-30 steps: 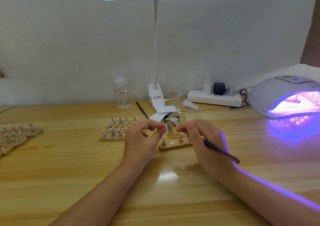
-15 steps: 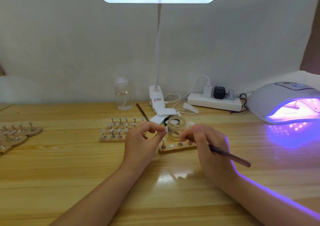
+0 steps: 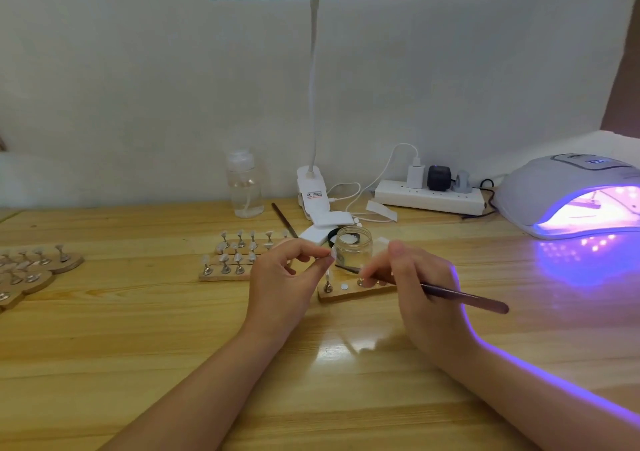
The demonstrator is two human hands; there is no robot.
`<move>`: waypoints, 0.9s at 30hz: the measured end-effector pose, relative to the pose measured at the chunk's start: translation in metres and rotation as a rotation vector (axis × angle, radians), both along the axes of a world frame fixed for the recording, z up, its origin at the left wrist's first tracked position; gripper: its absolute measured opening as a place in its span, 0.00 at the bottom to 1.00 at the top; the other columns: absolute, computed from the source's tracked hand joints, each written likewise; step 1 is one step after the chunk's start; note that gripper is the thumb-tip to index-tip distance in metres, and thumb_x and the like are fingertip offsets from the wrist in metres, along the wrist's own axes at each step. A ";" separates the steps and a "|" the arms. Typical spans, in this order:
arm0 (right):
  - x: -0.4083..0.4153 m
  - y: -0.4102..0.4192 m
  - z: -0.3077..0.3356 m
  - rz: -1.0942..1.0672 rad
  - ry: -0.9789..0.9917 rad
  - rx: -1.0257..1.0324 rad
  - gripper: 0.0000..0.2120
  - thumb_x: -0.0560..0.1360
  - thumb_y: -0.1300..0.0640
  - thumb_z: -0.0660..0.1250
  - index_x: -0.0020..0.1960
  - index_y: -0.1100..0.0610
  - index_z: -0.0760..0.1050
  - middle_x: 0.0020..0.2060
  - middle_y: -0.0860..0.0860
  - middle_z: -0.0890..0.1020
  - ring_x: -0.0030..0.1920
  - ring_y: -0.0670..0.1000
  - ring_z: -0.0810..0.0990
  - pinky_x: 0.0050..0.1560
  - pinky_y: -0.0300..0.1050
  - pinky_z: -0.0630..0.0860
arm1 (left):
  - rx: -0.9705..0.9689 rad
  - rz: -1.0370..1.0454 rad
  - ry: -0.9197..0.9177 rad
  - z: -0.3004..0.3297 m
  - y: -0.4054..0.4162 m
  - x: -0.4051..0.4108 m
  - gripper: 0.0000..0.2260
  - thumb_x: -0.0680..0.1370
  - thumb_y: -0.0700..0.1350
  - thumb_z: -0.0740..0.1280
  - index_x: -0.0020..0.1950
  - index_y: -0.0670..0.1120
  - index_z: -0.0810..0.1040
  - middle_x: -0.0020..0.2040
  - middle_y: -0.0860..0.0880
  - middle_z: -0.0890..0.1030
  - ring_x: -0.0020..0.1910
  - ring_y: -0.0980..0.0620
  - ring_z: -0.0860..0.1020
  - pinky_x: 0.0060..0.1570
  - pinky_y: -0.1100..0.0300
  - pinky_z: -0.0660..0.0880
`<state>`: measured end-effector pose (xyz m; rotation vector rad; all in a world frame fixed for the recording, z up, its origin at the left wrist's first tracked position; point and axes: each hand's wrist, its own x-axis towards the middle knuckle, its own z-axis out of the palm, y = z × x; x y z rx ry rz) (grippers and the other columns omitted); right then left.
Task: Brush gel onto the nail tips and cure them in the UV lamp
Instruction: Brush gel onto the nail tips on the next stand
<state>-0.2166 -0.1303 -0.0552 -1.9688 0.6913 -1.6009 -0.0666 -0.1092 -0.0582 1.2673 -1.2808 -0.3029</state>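
Observation:
My left hand (image 3: 284, 282) pinches a small clear nail tip (image 3: 333, 254) between thumb and fingers, just left of the open glass gel jar (image 3: 353, 248). My right hand (image 3: 420, 286) grips a dark brush (image 3: 464, 298); its bristle end points left, close below the nail tip. Under both hands lies a wooden holder strip (image 3: 349, 293) with a few metal stands. The UV lamp (image 3: 568, 194) glows purple at the far right, and a strip lies inside it.
More wooden holders with nail tips (image 3: 235, 256) stand left of my hands, and round ones (image 3: 34, 270) sit at the left edge. A clear pump bottle (image 3: 244, 189), a clip desk lamp (image 3: 313, 187), a power strip (image 3: 429, 197) and a second brush (image 3: 284, 220) line the back.
My right hand has drawn the brush tip slightly back and down from the jar toward the nail tip. The left hand has kept its pinch on the tip.

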 end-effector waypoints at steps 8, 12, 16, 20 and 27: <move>-0.001 0.002 0.000 0.033 -0.015 -0.005 0.18 0.76 0.47 0.53 0.35 0.48 0.78 0.29 0.45 0.81 0.34 0.44 0.80 0.40 0.41 0.77 | -0.021 -0.013 -0.007 -0.001 0.000 0.000 0.09 0.67 0.41 0.74 0.34 0.54 0.79 0.36 0.52 0.81 0.41 0.53 0.76 0.36 0.70 0.66; -0.001 -0.001 -0.001 0.000 0.015 -0.010 0.17 0.75 0.47 0.53 0.39 0.49 0.78 0.34 0.45 0.81 0.40 0.47 0.81 0.45 0.50 0.77 | -0.020 -0.013 -0.012 -0.001 0.000 -0.001 0.09 0.67 0.41 0.74 0.34 0.54 0.80 0.36 0.51 0.81 0.41 0.52 0.76 0.36 0.69 0.66; 0.000 0.000 -0.002 0.078 -0.072 0.055 0.19 0.75 0.46 0.53 0.35 0.50 0.79 0.29 0.48 0.82 0.34 0.45 0.81 0.38 0.39 0.78 | -0.008 0.004 -0.015 -0.001 0.000 -0.001 0.09 0.68 0.41 0.74 0.34 0.55 0.79 0.37 0.53 0.81 0.41 0.54 0.77 0.36 0.71 0.66; -0.002 -0.002 -0.001 0.004 -0.021 0.009 0.18 0.76 0.47 0.52 0.40 0.51 0.78 0.35 0.47 0.81 0.41 0.47 0.81 0.45 0.48 0.78 | -0.004 0.002 -0.024 0.001 0.002 -0.001 0.09 0.68 0.42 0.74 0.36 0.56 0.80 0.37 0.57 0.82 0.40 0.60 0.77 0.37 0.71 0.67; 0.000 0.000 0.000 -0.009 0.014 -0.003 0.16 0.76 0.47 0.52 0.41 0.48 0.77 0.38 0.45 0.81 0.43 0.47 0.80 0.47 0.54 0.77 | -0.026 -0.008 -0.061 0.001 0.001 -0.001 0.11 0.69 0.42 0.72 0.39 0.60 0.79 0.40 0.57 0.80 0.40 0.62 0.75 0.35 0.72 0.67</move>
